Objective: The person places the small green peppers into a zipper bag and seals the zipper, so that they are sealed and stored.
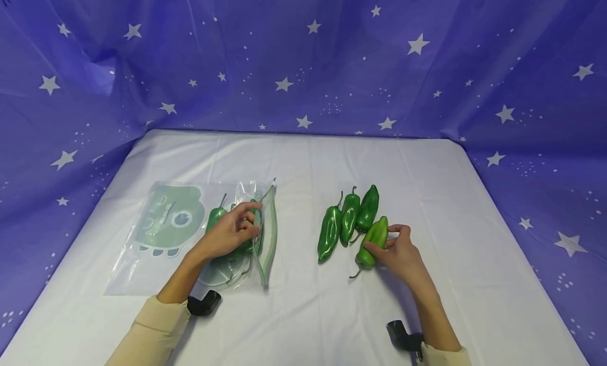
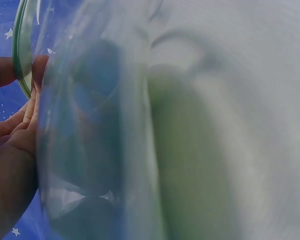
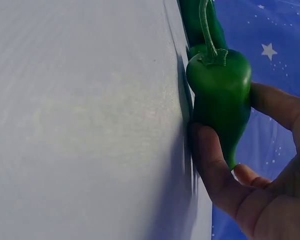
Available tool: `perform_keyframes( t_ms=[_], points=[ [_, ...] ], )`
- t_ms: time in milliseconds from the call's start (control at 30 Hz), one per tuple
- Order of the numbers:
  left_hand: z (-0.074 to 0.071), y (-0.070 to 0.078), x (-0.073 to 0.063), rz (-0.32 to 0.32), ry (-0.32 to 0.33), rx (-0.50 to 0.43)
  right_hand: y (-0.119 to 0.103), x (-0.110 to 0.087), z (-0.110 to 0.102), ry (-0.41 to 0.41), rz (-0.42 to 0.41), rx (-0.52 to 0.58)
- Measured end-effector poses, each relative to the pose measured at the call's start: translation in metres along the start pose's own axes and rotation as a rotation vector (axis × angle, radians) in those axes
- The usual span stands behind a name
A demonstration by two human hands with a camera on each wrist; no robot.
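Observation:
On the left of the table lies a clear zip bag (image 1: 135,271) printed with a green cartoon monster, with several green peppers (image 1: 215,216) inside. My left hand (image 1: 232,231) reaches over it and pinches its open right edge, where the green zip strip (image 1: 272,234) bows apart. Close up in the left wrist view, a finger and thumb meet at that zip edge (image 2: 21,60). My right hand (image 1: 398,253) holds a lighter green pepper (image 1: 377,234) between thumb and fingers, its curved stem toward me. In the right wrist view this pepper (image 3: 222,95) sits close against the tabletop.
Three darker green peppers (image 1: 329,233) lie side by side just left of the held one. White cloth (image 1: 303,313) covers the table. A purple star-printed curtain (image 1: 284,55) surrounds its back and sides. Black wrist cameras (image 1: 205,304) are on both wrists.

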State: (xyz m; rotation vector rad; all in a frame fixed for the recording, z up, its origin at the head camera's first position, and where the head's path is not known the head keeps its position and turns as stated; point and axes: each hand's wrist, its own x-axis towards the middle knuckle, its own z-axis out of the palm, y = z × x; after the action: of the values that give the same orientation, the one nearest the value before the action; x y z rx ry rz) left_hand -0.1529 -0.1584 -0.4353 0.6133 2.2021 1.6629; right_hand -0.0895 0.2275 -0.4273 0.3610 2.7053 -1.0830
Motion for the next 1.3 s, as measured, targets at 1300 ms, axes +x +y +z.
perform_keyframes(
  t_ms=[1300],
  points=[
    [0.001,0.005,-0.001,0.0,0.002,0.015,-0.092,0.003,0.041,-0.266,-0.37,0.416]
  ],
)
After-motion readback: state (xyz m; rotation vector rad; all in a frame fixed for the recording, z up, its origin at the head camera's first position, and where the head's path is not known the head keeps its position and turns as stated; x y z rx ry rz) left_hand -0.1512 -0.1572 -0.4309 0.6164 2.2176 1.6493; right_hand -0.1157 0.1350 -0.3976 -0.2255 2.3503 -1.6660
